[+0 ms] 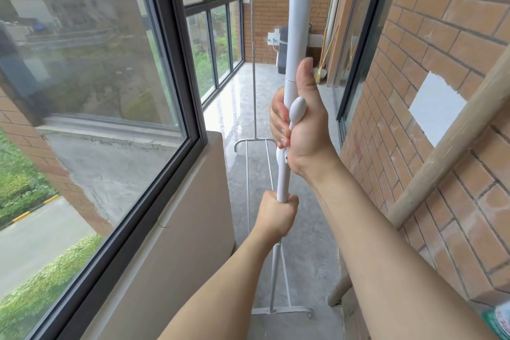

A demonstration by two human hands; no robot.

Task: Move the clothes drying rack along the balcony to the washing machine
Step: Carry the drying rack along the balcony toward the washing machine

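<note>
Narrow balcony, glazed on the left, brick on the right, polished grey floor running ahead. Left to right:

Dark-framed window well left of both sets of fingers, low plastered sill wall beneath.

Left hand fisted low on the white upright of the clothes drying rack, fingers fully curled round the tube, no gap showing.

Right hand higher on the same pole, thumb pointing up along it, fingers wrapped tight from behind over the white height-adjustment clip.

Rack base bar on the floor directly below the left fist, thin rails stretching forward from it; second, slimmer upright far ahead.

Dark appliance at the far wall, probably the washing machine, half hidden behind the pole, well beyond the fingertips.

Wooden ladder leaning on brick just right of the right forearm.

Likely handling: light hollow tubing, stiff but wobbly, smooth and somewhat slippery. Two-handed grip on the upright sensible; clip joint possibly prone to slipping under squeeze.
</note>
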